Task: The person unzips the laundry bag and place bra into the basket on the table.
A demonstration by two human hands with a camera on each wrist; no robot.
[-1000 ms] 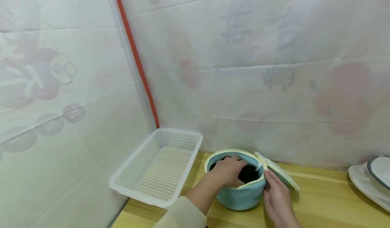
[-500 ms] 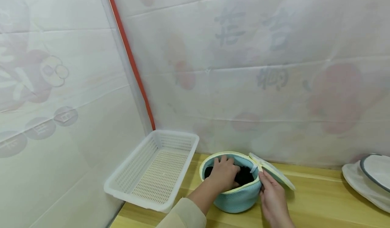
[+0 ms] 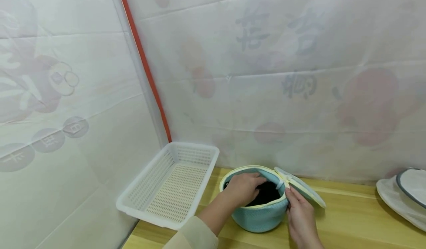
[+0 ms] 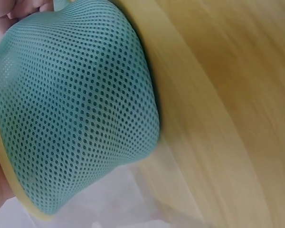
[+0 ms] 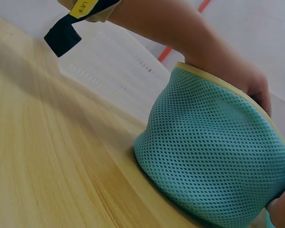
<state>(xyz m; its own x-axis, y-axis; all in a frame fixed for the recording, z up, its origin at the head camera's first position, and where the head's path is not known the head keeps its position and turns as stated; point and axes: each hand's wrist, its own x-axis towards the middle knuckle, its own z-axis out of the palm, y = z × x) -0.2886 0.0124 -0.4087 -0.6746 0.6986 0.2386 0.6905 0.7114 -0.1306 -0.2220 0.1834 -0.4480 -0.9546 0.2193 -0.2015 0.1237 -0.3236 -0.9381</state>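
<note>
Bag [image 3: 259, 220] at my view's five o'clock should handle light and floppy, so I'd favour its rim [image 3: 263, 206]. Right hand [image 3: 301, 214] pinches that at three o'clock; left hand [image 3: 242, 190] reaches inside, grip unclear.

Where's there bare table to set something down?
The widest bare tabletop lies between the open lid and the white dishes; a narrow strip, partly under the left arm, runs between the white basket and the blue mesh bag. Crowded: the bag, with the left hand inside and the right hand gripping its rim.

Left hand [image 3: 242, 188] turned in mouth of blue bag [image 3: 261, 219]: fingers [image 3: 255, 181], earlier pointing away, now point right.
</note>
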